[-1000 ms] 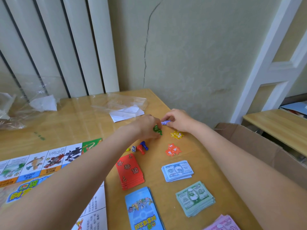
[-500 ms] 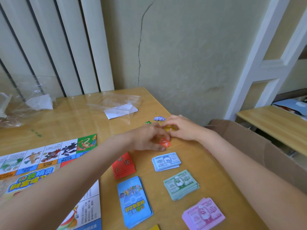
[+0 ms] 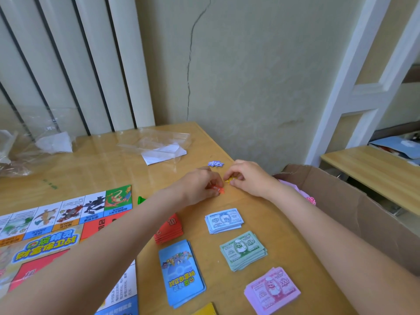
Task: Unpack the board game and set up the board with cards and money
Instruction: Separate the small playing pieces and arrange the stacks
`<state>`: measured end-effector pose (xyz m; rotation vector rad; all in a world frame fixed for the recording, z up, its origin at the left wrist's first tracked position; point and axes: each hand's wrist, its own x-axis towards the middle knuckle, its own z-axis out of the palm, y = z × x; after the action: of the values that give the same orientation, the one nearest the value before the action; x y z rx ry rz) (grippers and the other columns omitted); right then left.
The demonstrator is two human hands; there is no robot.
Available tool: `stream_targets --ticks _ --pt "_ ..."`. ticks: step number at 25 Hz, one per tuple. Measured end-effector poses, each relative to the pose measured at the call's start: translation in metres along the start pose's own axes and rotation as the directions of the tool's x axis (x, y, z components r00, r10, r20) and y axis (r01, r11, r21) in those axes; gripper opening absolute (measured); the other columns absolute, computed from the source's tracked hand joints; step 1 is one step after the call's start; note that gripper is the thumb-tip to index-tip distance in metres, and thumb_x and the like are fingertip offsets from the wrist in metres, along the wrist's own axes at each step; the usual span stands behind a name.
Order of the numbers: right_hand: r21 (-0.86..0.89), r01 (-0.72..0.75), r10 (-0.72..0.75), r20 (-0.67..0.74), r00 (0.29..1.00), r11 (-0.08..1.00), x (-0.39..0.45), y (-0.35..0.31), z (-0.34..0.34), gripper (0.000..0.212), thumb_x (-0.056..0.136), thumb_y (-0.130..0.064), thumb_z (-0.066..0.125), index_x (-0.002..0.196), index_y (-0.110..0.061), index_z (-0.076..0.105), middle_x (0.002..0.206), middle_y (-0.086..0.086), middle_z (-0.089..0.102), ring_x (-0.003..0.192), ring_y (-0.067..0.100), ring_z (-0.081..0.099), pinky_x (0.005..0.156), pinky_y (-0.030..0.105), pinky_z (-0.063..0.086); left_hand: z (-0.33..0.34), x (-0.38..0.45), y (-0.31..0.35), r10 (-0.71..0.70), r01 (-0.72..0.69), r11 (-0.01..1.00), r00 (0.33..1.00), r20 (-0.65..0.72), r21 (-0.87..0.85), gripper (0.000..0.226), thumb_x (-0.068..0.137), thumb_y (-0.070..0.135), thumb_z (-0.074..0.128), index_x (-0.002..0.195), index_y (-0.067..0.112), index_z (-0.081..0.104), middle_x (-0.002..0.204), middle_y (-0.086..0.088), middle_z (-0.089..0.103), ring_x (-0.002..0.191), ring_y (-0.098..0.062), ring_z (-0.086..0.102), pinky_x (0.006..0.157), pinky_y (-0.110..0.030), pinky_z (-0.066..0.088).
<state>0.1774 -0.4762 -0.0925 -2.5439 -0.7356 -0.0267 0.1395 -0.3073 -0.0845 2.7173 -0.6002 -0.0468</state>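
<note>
- Close by, money stacks (image 3: 242, 250) and blue cards (image 3: 181, 272) lie on the bench (image 3: 95, 169) beside the board (image 3: 45, 230).
- Farther out, the left hand (image 3: 200, 186) pinches orange tokens (image 3: 218, 189); the right hand (image 3: 246, 177) pinches yellow tokens (image 3: 230, 179).
- Best to keep each color in its own little pile.
- Fingers hide most of both token piles.

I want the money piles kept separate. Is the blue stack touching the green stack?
Apart. The head view shows a strip of bare table between the blue stack and the green stack.
</note>
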Motion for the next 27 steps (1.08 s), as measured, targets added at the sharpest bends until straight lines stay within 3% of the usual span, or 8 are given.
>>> stream_targets --ticks 4,8,12,14,16,18,21,27 --pt "-0.004 -0.025 0.025 0.027 0.999 1.0 -0.005 -0.001 -0.005 0.016 0.083 -0.009 0.066 0.098 -0.007 0.069 0.091 0.0 0.05 0.085 0.011 0.049 0.073 0.013 0.037 0.004 0.005 0.002 -0.047 0.048 0.999 0.997 -0.067 0.024 0.026 0.09 0.017 0.058 0.115 0.012 0.062 0.111 -0.01 0.054 0.102 -0.02 0.055 0.086 -0.021 0.037" --pt "-0.005 -0.069 0.069 0.14 0.988 0.998 -0.006 -0.006 -0.017 0.012 0.077 -0.009 0.072 0.089 -0.008 0.071 0.07 -0.012 0.052 0.066 0.003 0.051 0.058 0.003 0.037 0.011 0.018 0.008 -0.1 0.107 0.993 0.985 -0.142 0.044 0.026 0.091 0.016 0.055 0.116 0.011 0.06 0.115 -0.01 0.053 0.105 -0.022 0.054 0.081 -0.019 0.034" --pt "0.022 -0.102 0.091 0.284 0.954 0.995 -0.006 -0.011 -0.024 0.01 0.076 -0.01 0.073 0.082 -0.016 0.069 0.063 -0.013 0.057 0.062 -0.001 0.052 0.066 0.016 0.042 0.011 0.023 0.012 -0.115 0.119 0.993 0.982 -0.149 0.017 0.028 0.091 0.017 0.055 0.118 0.011 0.059 0.115 -0.011 0.055 0.106 -0.023 0.055 0.082 -0.018 0.035" --pt "0.049 -0.103 0.081 0.325 0.942 0.993 -0.005 -0.01 -0.026 0.011 0.076 -0.012 0.073 0.078 -0.02 0.067 0.063 -0.014 0.059 0.06 -0.003 0.052 0.068 0.019 0.043 0.003 0.018 0.011 -0.119 0.117 0.993 0.985 -0.128 -0.023 0.035 0.09 0.022 0.058 0.123 0.012 0.056 0.117 -0.01 0.053 0.104 -0.022 0.058 0.08 -0.015 0.034" --pt "0.066 -0.106 0.09 0.214 0.973 0.992 -0.001 -0.008 -0.027 0.009 0.078 -0.012 0.07 0.081 -0.02 0.069 0.066 -0.015 0.058 0.057 -0.006 0.051 0.063 0.012 0.04 -0.007 0.013 0.006 -0.135 0.137 0.99 0.986 -0.1 0.017 0.039 0.088 0.024 0.061 0.126 0.014 0.054 0.117 -0.008 0.056 0.103 -0.021 0.058 0.077 -0.015 0.035" --pt "0.079 -0.133 0.126 0.096 0.987 0.988 0.005 -0.01 -0.025 0.018 0.08 -0.014 0.07 0.098 -0.015 0.069 0.079 -0.009 0.059 0.068 -0.001 0.052 0.064 0.01 0.039 -0.011 0.01 0.004 -0.156 0.158 0.982 0.987 -0.034 0.106 0.038 0.088 0.021 0.059 0.125 0.014 0.055 0.116 -0.006 0.061 0.104 -0.02 0.058 0.08 -0.019 0.038" --pt "-0.022 -0.116 0.118 0.166 0.979 0.993 0.012 -0.016 -0.015 0.04 0.081 -0.021 0.071 0.119 -0.015 0.061 0.102 -0.005 0.053 0.09 0.007 0.049 0.077 0.015 0.034 -0.009 0.01 0.006 -0.162 0.162 0.981 0.987 -0.003 0.109 0.035 0.088 0.017 0.057 0.123 0.012 0.058 0.114 -0.007 0.064 0.104 -0.02 0.059 0.082 -0.021 0.04" --pt "0.014 -0.151 0.148 0.098 0.984 0.989 0.017 -0.011 -0.008 0.028 0.078 -0.011 0.072 0.106 -0.009 0.068 0.101 0.007 0.065 0.093 0.019 0.06 0.079 0.022 0.044 0.0 0.019 0.011 -0.136 0.135 0.991 0.985 -0.111 -0.01 0.028 0.088 0.01 0.056 0.114 0.007 0.064 0.111 -0.011 0.067 0.105 -0.023 0.06 0.085 -0.022 0.041"
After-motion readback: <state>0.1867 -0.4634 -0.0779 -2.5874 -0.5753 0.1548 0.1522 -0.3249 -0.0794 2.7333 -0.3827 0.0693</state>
